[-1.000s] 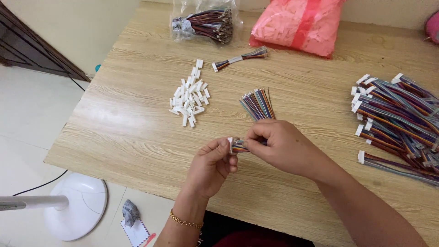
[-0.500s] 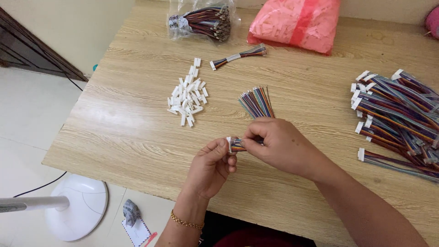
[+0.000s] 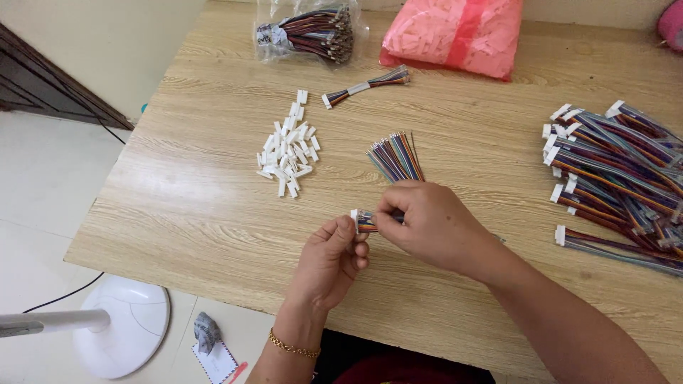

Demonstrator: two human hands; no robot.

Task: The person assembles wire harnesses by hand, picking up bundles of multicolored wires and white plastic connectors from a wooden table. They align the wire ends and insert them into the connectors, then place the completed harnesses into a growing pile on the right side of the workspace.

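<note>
Wire bundle (image 3: 395, 158) between both hands' fingers (image 3: 384, 213)

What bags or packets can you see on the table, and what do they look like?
Clear plastic bag: far edge of the wooden table, crinkly, holding a bundle of coloured wires.
Pink plastic bag: far edge, to the right of the clear one, flat and lumpy, full of small pale pieces.
No screens or signs in view.
</note>
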